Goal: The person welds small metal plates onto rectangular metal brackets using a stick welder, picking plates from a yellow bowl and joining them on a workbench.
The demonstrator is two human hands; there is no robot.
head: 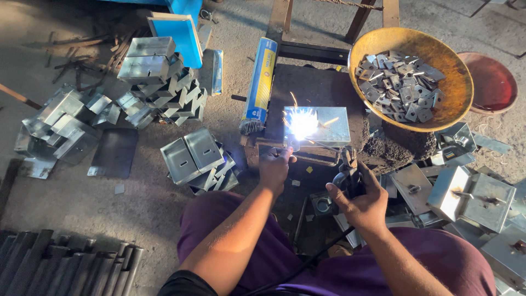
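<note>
We crouch on a gritty workshop floor (82,203); our left hand (274,167) steadies the metal box (318,125), apparently pinching its edge, while our right hand (359,200) grips the electrode holder (346,170) just beside it.

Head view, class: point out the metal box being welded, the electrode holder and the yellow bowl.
metal box (329,127): head view, on its flat top face.
electrode holder (347,178): head view, on its dark grip above the right hand.
yellow bowl (457,104): head view, on its bare inner wall.

Yellow bowl (457,104) of small metal plates (399,87), red basin (496,82), stacked metal boxes (159,82), dark pipes (66,266)
</note>
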